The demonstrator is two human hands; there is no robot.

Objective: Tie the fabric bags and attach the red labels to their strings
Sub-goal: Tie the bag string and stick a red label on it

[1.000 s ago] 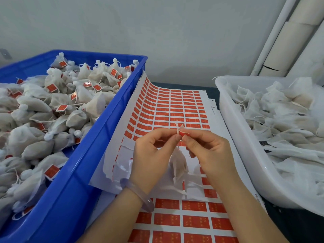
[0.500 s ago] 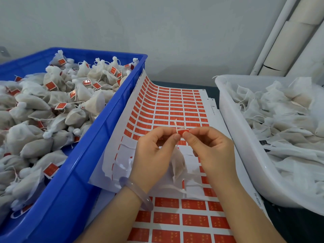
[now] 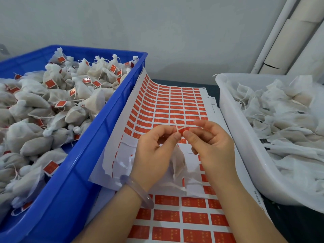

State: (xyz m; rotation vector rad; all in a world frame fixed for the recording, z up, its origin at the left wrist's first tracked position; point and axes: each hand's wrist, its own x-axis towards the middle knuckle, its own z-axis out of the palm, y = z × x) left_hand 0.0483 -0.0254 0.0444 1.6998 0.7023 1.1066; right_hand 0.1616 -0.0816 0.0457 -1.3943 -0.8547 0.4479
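A red label (image 3: 184, 131) is pinched between the thumb and forefinger tips of the left hand (image 3: 154, 153) and the right hand (image 3: 214, 148), which are both held above the middle of the label sheet (image 3: 166, 102). The label is pressed against a white string (image 3: 176, 123), and the string's loose ends are seen sticking up just past the fingertips. A small fabric bag (image 3: 178, 162) is hung from that string below the two hands, between the palms. It is over the part of the sheet where the backing is bare (white and torn at the edges). The remaining fingers of both hands are loosely curled. A pale bracelet (image 3: 140, 192) is worn on the left wrist.

Left of the sheet, a blue crate (image 3: 108, 120) is touched by the sheet's curled-up edge and is filled with tied bags bearing red labels. Right of the sheet, a white tub (image 3: 249, 163) is filled with limp white bags. A second sheet (image 3: 192, 218) of labels is laid under the near end of the first.
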